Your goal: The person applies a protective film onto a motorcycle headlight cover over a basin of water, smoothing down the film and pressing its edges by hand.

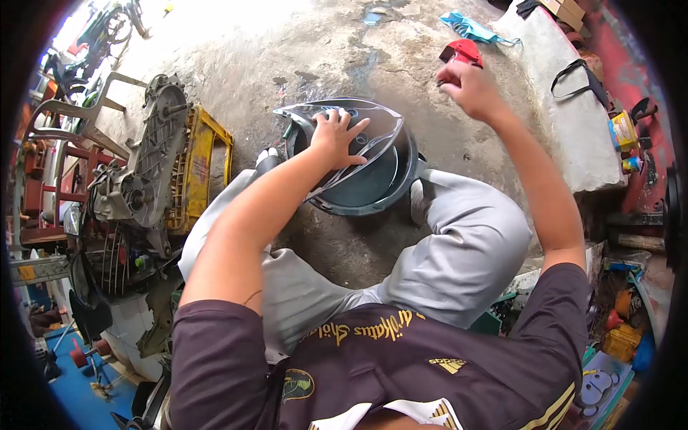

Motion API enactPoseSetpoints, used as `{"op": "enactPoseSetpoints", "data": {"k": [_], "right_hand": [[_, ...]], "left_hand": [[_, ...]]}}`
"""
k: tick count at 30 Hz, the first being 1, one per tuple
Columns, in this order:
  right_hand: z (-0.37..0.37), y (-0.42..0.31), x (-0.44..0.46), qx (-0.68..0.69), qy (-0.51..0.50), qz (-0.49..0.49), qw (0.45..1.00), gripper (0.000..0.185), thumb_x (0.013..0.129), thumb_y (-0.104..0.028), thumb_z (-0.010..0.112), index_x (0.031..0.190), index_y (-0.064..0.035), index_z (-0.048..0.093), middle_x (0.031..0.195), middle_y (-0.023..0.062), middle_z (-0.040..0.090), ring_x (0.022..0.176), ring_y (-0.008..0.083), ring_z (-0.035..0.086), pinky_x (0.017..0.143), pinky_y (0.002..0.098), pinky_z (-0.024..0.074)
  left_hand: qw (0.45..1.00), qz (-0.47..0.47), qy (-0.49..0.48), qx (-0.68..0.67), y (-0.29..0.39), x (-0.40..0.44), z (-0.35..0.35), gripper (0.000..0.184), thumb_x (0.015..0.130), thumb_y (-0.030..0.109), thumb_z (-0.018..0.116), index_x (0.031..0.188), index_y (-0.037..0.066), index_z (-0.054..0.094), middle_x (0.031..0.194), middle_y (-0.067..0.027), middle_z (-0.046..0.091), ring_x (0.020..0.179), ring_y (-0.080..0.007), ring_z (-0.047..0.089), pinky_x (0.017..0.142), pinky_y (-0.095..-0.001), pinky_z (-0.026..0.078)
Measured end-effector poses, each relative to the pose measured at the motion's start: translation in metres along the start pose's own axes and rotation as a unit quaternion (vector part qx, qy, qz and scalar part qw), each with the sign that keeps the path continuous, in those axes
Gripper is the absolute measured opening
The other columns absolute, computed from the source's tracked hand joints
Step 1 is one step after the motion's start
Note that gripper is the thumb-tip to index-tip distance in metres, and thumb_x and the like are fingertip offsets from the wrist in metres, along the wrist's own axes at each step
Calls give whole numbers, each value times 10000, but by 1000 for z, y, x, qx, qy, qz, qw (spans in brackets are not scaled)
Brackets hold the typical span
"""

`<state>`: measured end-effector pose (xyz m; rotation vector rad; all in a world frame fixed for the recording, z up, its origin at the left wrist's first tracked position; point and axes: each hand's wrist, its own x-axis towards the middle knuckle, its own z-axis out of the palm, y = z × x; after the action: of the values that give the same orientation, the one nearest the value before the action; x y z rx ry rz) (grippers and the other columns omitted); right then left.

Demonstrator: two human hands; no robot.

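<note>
My left hand (335, 140) rests with spread fingers on a glossy dark, pointed panel (380, 125) that looks like a motorcycle body panel. The panel lies tilted across a dark round basin (369, 204) between my legs, with its pointed ends reaching the rim. Liquid shows inside the basin. Off to the right, my right hand (473, 89) is raised with its fingers curled closed; whatever is in them, if anything, I cannot make out. Just past its knuckles is a red object (462, 51), and I cannot tell whether the hand touches it.
A metal engine casing (154, 147) and a yellow crate (201, 168) stand at left, beside a plastic chair (93, 107). A blue cloth or bag (473, 27) lies on the stained concrete floor. Along the right runs a pale ledge (566, 107) with a black strap (580, 79).
</note>
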<state>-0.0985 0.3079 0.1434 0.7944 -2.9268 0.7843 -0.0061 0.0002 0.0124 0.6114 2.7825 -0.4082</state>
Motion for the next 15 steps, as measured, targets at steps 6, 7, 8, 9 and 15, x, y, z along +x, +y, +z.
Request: {"op": "enactPoseSetpoints", "data": {"k": [6,7,8,9,15], "right_hand": [[69,29,-3,100,-85,32,991,197,921,-105,746,1094,-11,756,1006,177,769,918,304,749,849,429,576],[77,34,-4,88,-105,33,990,190,947,-127,732,1109,-26,729,981,184,757,875,323,733,823,435,567],[85,35,-5,90,-107,37,990,190,947,-127,732,1109,-26,729,981,184,757,875,323,733,823,435,567],[92,35,-5,86,-131,54,986,198,955,-133,730,1123,-29,710,969,189,753,869,337,730,820,436,564],[137,45,-13,179,-121,39,976,183,985,-104,713,1124,4,666,934,170,754,808,296,707,797,391,557]], "left_hand": [[996,67,-64,-4,-17,7,-15,1141,869,900,570,1759,314,165,1694,-230,363,1530,-418,386,1144,-648,400],[996,70,-49,1,-18,8,-12,1159,856,902,585,1759,305,169,1695,-232,359,1550,-422,354,1167,-648,373],[997,74,-33,7,-21,9,-8,1178,844,903,600,1759,297,172,1696,-234,355,1570,-426,323,1189,-648,347],[996,92,-15,-1,-24,11,0,1168,845,881,623,1752,271,214,1735,-226,300,1622,-440,229,1238,-672,272],[987,131,48,-83,-36,13,15,1150,816,829,695,1726,250,298,1788,-189,221,1646,-447,189,1249,-708,263]]}}
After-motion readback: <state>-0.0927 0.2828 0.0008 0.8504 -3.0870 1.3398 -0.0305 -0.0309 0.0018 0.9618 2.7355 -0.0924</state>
